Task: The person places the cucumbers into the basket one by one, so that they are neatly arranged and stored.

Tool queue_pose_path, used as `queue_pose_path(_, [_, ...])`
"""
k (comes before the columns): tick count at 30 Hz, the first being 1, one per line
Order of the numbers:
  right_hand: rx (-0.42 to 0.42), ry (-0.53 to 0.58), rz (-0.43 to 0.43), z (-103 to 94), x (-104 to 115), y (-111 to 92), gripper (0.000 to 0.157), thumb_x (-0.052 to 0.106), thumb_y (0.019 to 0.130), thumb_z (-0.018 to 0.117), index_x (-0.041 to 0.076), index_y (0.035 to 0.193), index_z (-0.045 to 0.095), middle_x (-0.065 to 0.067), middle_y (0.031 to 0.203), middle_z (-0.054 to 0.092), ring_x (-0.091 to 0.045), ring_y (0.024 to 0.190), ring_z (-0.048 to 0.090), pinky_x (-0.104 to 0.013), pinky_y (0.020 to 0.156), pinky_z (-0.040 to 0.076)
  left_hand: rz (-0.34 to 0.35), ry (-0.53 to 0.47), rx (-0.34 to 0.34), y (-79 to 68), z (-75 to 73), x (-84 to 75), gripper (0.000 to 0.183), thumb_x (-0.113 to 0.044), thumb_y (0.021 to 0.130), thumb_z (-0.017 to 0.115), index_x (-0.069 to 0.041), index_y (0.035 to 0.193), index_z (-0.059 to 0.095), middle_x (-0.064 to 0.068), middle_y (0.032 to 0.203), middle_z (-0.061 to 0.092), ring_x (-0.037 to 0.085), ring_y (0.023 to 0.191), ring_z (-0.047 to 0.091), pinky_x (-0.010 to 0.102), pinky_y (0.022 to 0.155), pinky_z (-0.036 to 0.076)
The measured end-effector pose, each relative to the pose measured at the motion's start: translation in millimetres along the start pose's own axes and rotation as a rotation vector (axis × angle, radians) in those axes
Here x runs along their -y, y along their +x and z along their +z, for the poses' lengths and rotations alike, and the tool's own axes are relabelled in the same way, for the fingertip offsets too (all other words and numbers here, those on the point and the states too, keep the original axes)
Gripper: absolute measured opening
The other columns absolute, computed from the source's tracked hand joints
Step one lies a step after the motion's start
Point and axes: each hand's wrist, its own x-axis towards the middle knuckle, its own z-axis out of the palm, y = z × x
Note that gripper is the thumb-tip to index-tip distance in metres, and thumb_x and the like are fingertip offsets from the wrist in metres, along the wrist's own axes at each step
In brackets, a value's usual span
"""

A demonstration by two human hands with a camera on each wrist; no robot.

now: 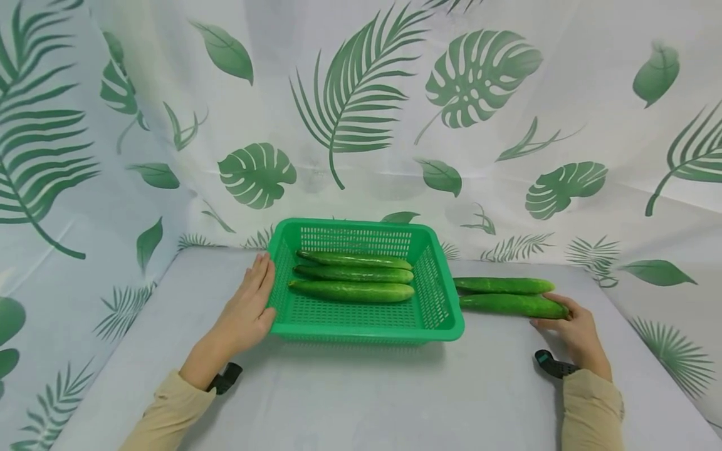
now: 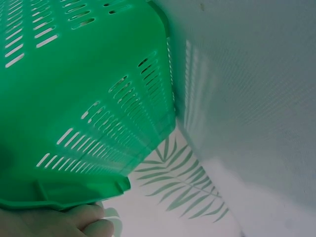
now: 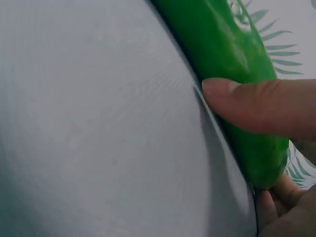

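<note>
A green plastic basket (image 1: pixel 361 331) stands at mid-table, with three cucumbers (image 1: pixel 352 291) lying side by side in it. My left hand (image 1: pixel 248 310) rests against the basket's left end with its fingers straight along the rim; the left wrist view shows fingertips (image 2: pixel 89 215) at that rim and the slotted basket wall (image 2: pixel 74 98). To the right of the basket, my right hand (image 1: pixel 578 332) grips the right end of a cucumber (image 1: pixel 507 305), thumb on the near side in the right wrist view. Just behind lies another cucumber (image 1: pixel 507 285). The basket hides the left ends of both.
The table (image 1: pixel 361 401) has a pale cover. Behind it and at the sides hangs a white curtain (image 1: pixel 383 181) with a green leaf print. A black wrist camera (image 1: pixel 225 378) sits at the left wrist, another wrist camera (image 1: pixel 553 364) at the right.
</note>
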Motion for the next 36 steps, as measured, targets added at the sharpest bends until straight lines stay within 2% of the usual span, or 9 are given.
queue_pose_path(4, [-0.018, -0.099, -0.008, -1.3, 1, -2, 0.082, 0.006, 0.083, 0.076, -0.003, 0.152, 0.033, -0.034, 0.157, 0.016, -0.052, 0.137, 0.02, -0.067, 0.11, 0.021, -0.002, -0.002, -0.001, -0.1, 0.0, 0.1, 0.072, -0.003, 0.09, 0.041, 0.014, 0.152, 0.009, 0.027, 0.162, -0.002, 0.039, 0.15, -0.004, 0.055, 0.119, 0.006])
queue_pose_path(7, [-0.042, -0.169, -0.014, -2.7, 3, -5, 0.074, 0.008, 0.083, 0.076, -0.006, 0.146, 0.041, -0.032, 0.151, 0.03, -0.044, 0.129, 0.033, -0.061, 0.105, 0.031, -0.004, -0.002, 0.001, -0.2, -0.5, 0.2, 0.073, -0.003, 0.09, 0.041, 0.014, 0.152, 0.009, 0.027, 0.162, -0.002, 0.039, 0.15, -0.005, 0.056, 0.119, 0.006])
queue_pose_path(11, [-0.065, -0.245, -0.035, -8.2, 2, -8, 0.069, 0.018, 0.079, 0.083, -0.001, 0.139, 0.054, -0.017, 0.133, 0.052, -0.023, 0.112, 0.044, -0.047, 0.093, 0.038, -0.005, -0.002, 0.001, -0.6, -1.2, 1.0, 0.072, -0.003, 0.09, 0.041, 0.014, 0.152, 0.009, 0.027, 0.162, -0.002, 0.037, 0.15, -0.006, 0.056, 0.119, 0.006])
queue_pose_path(16, [-0.023, -0.259, -0.054, -21.9, 1, -18, 0.071, 0.033, 0.078, 0.085, 0.009, 0.139, 0.059, 0.004, 0.124, 0.053, -0.005, 0.1, 0.047, -0.028, 0.082, 0.041, 0.001, 0.0, -0.004, -0.1, -1.2, -0.3, 0.072, -0.003, 0.09, 0.041, 0.016, 0.152, 0.01, 0.029, 0.162, -0.001, 0.039, 0.15, -0.005, 0.055, 0.119, 0.006])
queue_pose_path(20, [-0.01, -0.199, -0.086, -34.4, 1, -26, 0.068, 0.033, 0.081, 0.083, 0.015, 0.142, 0.058, 0.025, 0.116, 0.049, 0.006, 0.096, 0.046, -0.013, 0.074, 0.043, 0.001, -0.006, 0.005, 0.7, -0.8, -1.6, 0.071, -0.003, 0.09, 0.041, 0.016, 0.151, 0.01, 0.029, 0.161, -0.001, 0.04, 0.15, -0.004, 0.055, 0.119, 0.005])
queue_pose_path(22, [-0.017, -0.162, -0.102, -39.3, 2, -30, 0.065, 0.031, 0.084, 0.08, 0.018, 0.143, 0.057, 0.03, 0.114, 0.047, 0.007, 0.097, 0.045, -0.01, 0.073, 0.044, 0.001, -0.007, 0.005, 0.6, -0.6, -1.2, 0.071, -0.003, 0.09, 0.041, 0.016, 0.152, 0.01, 0.029, 0.161, -0.001, 0.04, 0.15, -0.004, 0.054, 0.119, 0.005])
queue_pose_path(29, [-0.084, -0.122, -0.076, -50.6, 25, -43, 0.062, 0.033, 0.087, 0.077, 0.029, 0.145, 0.054, 0.021, 0.125, 0.045, 0.003, 0.104, 0.043, -0.011, 0.07, 0.044, -0.002, -0.004, 0.004, 0.5, -0.1, 0.2, 0.072, -0.005, 0.091, 0.04, 0.014, 0.152, 0.009, 0.028, 0.162, -0.002, 0.037, 0.15, -0.006, 0.056, 0.119, 0.006])
queue_pose_path(33, [-0.093, 0.103, -0.169, -56.9, 49, -48, 0.052, 0.01, 0.085, 0.078, 0.02, 0.134, 0.066, 0.021, 0.114, 0.054, 0.003, 0.091, 0.052, -0.011, 0.068, 0.048, -0.005, 0.001, 0.008, 0.0, 0.8, 0.0, 0.072, -0.005, 0.09, 0.039, 0.015, 0.152, 0.009, 0.028, 0.162, -0.002, 0.04, 0.15, -0.004, 0.056, 0.118, 0.007])
queue_pose_path(36, [-0.141, 0.137, -0.264, -60.9, 72, -52, 0.05, -0.001, 0.08, 0.079, 0.013, 0.128, 0.07, 0.024, 0.107, 0.06, 0.004, 0.085, 0.057, -0.009, 0.067, 0.049, 0.0, -0.005, 0.002, 0.0, 0.5, -0.9, 0.072, -0.005, 0.089, 0.039, 0.015, 0.152, 0.009, 0.028, 0.162, -0.002, 0.043, 0.149, -0.002, 0.056, 0.118, 0.007])
